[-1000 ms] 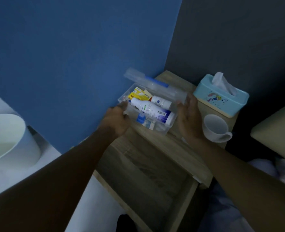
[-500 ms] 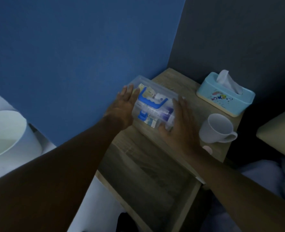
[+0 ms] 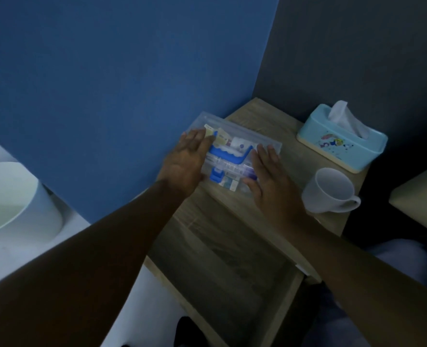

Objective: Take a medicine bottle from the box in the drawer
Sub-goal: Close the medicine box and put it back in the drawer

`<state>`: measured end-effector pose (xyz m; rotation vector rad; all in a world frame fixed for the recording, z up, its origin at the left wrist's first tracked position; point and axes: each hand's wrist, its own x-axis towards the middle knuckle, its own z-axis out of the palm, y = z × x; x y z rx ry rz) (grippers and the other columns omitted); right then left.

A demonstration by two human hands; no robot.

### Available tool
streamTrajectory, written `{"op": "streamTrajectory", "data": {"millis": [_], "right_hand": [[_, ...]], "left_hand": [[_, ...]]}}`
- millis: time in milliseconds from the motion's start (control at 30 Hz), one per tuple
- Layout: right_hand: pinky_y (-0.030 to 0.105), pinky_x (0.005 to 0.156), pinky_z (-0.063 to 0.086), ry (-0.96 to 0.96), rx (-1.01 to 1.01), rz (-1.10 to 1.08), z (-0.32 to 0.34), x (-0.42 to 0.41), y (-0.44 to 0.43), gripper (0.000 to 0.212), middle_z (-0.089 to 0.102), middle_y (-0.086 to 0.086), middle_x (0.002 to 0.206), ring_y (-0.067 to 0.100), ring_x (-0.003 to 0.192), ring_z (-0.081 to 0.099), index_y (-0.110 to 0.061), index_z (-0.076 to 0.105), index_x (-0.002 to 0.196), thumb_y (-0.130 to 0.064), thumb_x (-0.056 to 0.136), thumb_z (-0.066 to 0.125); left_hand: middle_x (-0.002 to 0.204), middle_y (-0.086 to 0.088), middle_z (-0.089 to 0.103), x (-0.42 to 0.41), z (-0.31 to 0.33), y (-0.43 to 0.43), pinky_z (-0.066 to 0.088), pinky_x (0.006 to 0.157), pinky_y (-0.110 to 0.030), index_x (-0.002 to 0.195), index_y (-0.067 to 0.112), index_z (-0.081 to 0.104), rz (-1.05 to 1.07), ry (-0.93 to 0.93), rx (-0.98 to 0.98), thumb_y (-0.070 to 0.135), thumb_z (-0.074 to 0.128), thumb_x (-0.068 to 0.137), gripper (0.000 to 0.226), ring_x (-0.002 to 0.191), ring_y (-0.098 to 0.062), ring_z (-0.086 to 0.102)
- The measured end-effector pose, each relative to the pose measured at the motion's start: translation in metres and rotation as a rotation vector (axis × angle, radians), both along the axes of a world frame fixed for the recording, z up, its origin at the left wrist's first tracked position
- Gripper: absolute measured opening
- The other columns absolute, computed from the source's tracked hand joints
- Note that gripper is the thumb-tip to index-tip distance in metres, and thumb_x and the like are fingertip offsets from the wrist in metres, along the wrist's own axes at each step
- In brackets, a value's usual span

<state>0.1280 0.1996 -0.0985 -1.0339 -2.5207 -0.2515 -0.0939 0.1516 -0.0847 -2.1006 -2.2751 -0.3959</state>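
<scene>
Both hands, left (image 3: 185, 164) and right (image 3: 270, 181), lie flat and spread on the lidded clear plastic box (image 3: 235, 156) atop the wooden nightstand (image 3: 277, 121); drawer (image 3: 222, 266) open, no bottle out.

A home bedroom is suggested by a wooden nightstand (image 3: 265, 113), with a tissue box (image 3: 342, 144) and mug (image 3: 329, 190) right of the right hand (image 3: 272, 181).

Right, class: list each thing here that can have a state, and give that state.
Clear medicine box: lid shut, on the nightstand top.
Drawer: pulled open.
White mug: upright.
Tissue box: tissue sticking out.
Left hand: flat on lid.
Right hand: flat on lid.
</scene>
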Motion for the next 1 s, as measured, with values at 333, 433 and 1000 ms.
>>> {"op": "streamTrajectory", "data": {"millis": [333,433,1000], "right_hand": [[0.048,0.115,0.035,-0.013,-0.119,-0.053,0.002,-0.002,0.000,0.061,0.041,0.022,0.153,0.036,0.146,0.033,0.000,0.044,0.146,-0.029,0.096,0.062],[0.044,0.116,0.028,-0.007,-0.136,-0.053,0.001,-0.002,0.002,0.060,0.039,0.020,0.156,0.034,0.148,0.030,-0.001,0.041,0.148,-0.030,0.098,0.059],[0.043,0.118,0.033,0.050,-0.178,-0.055,0.000,-0.001,0.001,0.059,0.036,0.015,0.158,0.029,0.150,0.027,-0.005,0.040,0.150,-0.029,0.099,0.058]], "left_hand": [[0.162,-0.023,0.004,0.007,-0.004,-0.001,0.004,0.124,-0.046,0.156,0.021,0.000,-0.023,0.175,-0.052,0.057,0.061,0.080,0.104,0.151,-0.037,0.005],[0.162,-0.024,0.001,0.000,0.001,-0.003,0.004,0.124,-0.045,0.156,0.021,-0.002,-0.079,0.219,-0.100,0.057,0.056,0.084,0.099,0.151,-0.037,0.004],[0.163,-0.019,0.008,0.000,0.007,0.002,0.008,0.124,-0.045,0.156,0.027,0.005,-0.047,0.241,-0.141,0.063,0.039,0.091,0.082,0.151,-0.032,0.008]]}}
